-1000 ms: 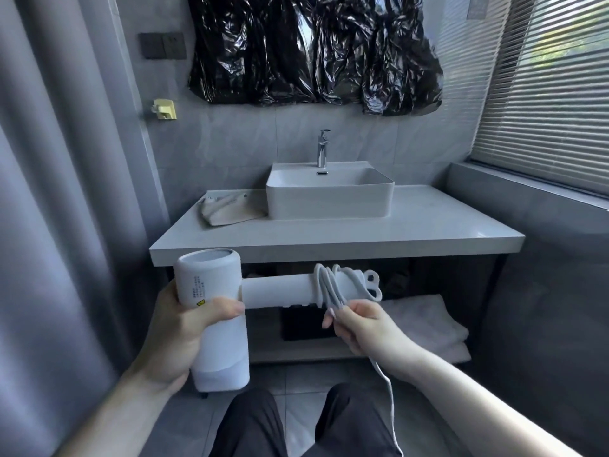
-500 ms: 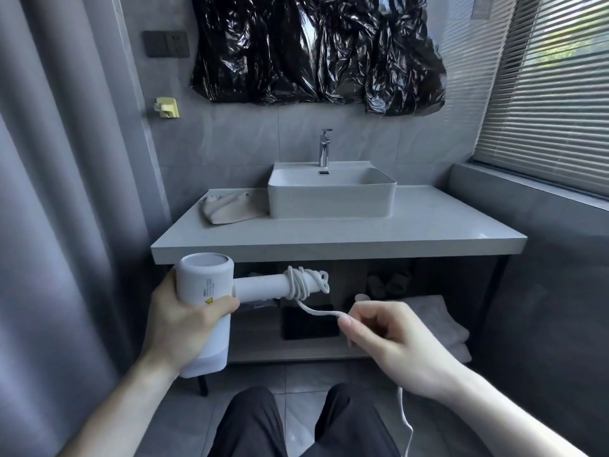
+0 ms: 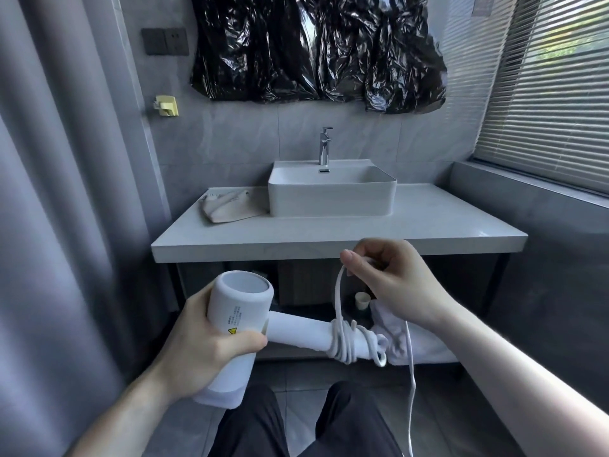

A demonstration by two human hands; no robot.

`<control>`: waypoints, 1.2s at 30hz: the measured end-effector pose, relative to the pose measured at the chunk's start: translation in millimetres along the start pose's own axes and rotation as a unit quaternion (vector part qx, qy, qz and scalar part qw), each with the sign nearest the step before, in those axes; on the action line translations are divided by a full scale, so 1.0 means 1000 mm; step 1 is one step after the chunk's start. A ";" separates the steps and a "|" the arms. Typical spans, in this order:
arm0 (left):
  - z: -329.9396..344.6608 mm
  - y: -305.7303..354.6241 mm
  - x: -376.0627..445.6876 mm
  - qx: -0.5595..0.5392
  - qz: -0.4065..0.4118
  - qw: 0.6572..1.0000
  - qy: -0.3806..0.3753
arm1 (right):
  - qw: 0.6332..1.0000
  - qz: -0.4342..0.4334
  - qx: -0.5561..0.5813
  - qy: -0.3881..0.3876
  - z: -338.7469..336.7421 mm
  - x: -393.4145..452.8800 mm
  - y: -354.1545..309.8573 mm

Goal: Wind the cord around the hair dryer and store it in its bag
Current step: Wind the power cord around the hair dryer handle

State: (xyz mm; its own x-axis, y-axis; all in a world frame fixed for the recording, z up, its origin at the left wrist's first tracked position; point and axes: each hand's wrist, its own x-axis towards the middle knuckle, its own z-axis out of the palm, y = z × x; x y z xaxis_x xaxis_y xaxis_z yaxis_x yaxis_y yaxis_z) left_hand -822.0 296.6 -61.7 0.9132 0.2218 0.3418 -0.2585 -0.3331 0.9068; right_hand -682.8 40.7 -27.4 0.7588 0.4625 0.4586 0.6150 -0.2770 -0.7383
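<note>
The left hand [image 3: 211, 344] is closed firmly around the barrel of the white plastic hair dryer [image 3: 240, 328] and holds it in the air in front of the grey stone worktop [image 3: 428, 225]. The round handle of the dryer points away from this hand to the right, and its long axis lies almost level, only a little lower at the free end. Several turns of the thin white cord [image 3: 339, 301] already sit near that free end.

The right hand [image 3: 392, 285] is above the handle and a little to the right of the coils. Its thumb and fingers are pinched together on the cord, and from there one strand goes down to the coils. The loose part hangs below the hand, toward the floor.

So the cord stands almost across the axis of the handle, which I judge is good for one more turn: the right hand should go around the handle while the left hand keeps it steady. A good length of cord is not yet wound.

The beige cloth bag [image 3: 227, 207] lies flat on the worktop, just left of the white rectangular basin [image 3: 329, 199], well apart from both hands.
</note>
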 end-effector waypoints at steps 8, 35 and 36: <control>-0.003 0.004 0.001 -0.111 -0.024 0.994 -0.008 | 0.998 0.050 0.039 -0.025 0.014 0.007 0.025; -0.009 -0.015 0.019 -0.051 -0.049 0.969 0.237 | 0.990 -0.024 -0.067 -0.120 0.019 -0.058 -0.010; -0.007 -0.016 0.017 -0.039 -0.052 0.971 0.231 | 0.991 -0.029 -0.067 -0.108 0.017 -0.056 -0.012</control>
State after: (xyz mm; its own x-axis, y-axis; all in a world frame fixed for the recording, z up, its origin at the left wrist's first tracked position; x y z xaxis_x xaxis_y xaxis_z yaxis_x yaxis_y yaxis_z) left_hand -804.7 312.5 -68.6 0.7011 0.6444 0.3052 -0.2123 -0.2200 0.9521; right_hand -736.1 32.5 -52.2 0.6663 0.6467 0.3712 0.6903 -0.3469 -0.6349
